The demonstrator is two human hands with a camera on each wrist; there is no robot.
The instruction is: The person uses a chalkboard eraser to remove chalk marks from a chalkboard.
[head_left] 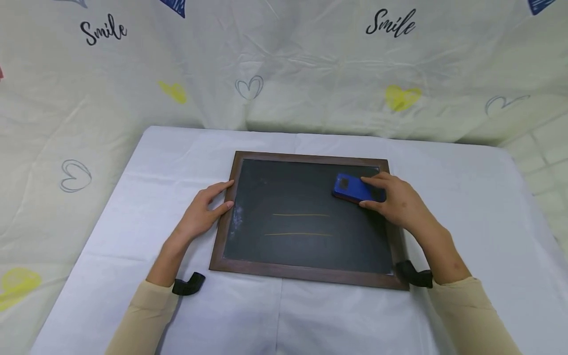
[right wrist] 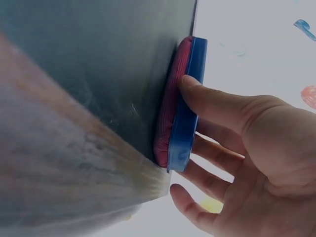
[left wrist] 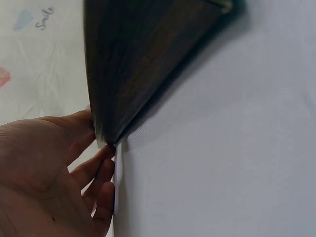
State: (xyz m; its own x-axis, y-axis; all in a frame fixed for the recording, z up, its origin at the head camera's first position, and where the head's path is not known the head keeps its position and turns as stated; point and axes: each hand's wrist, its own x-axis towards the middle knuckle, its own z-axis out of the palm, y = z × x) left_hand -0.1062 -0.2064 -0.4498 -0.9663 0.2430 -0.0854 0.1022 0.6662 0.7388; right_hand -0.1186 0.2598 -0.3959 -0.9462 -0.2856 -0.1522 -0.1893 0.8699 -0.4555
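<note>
A chalkboard (head_left: 306, 197) in a dark brown wooden frame lies on the white cloth, with two thin yellowish lines across its middle. My right hand (head_left: 397, 199) grips a blue chalkboard eraser (head_left: 348, 188) between thumb and fingers, over the board's upper right part. In the right wrist view, the eraser (right wrist: 186, 108) shows a pinkish-red ribbed pad facing the board. My left hand (head_left: 200, 212) rests thumb and index fingertips on the left side of the frame (head_left: 224, 222). Seen from the left wrist, the hand (left wrist: 54, 168) has loosely extended fingers at the frame's edge.
A table (head_left: 146, 162) covered in white cloth carries the board. Behind hangs a pale sheet (head_left: 301, 59) printed with hearts and "Smile". Whitish chalk smudges (head_left: 237, 217) mark the board's left side. Black straps (head_left: 188, 284) stick out at both wrists.
</note>
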